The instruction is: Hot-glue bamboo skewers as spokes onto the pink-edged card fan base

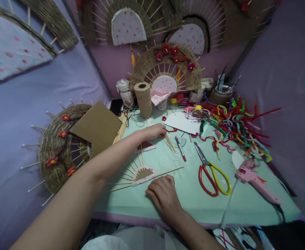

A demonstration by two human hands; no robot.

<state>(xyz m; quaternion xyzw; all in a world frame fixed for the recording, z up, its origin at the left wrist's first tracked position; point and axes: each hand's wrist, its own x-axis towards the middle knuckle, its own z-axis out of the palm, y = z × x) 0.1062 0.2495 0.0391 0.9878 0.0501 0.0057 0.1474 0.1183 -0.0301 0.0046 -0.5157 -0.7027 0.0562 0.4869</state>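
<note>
My left hand (156, 131) reaches across the table, its fingers closed at the top end of some thin wooden sticks (171, 143); what it pinches, if anything, is hidden. Near the front, my right hand (164, 194) rests with curled fingers beside a small half-round cardboard piece (144, 173) edged in pink-dotted cloth. Thin sticks fan out from that piece, and one longer stick (171, 170) points right, just above my right hand. Whether my right fingers hold anything is too small to tell. A pencil (180, 149) lies over a clear protractor (185, 141).
Red-and-yellow scissors (209, 170) and a pink glue gun (256, 182) lie at right, before tangled colourful pipe cleaners (242, 125). A twine spool (143, 100) stands behind. Brown cardboard (97, 128) overlaps a twine fan (53, 152) at left. White card (183, 122) lies farther back.
</note>
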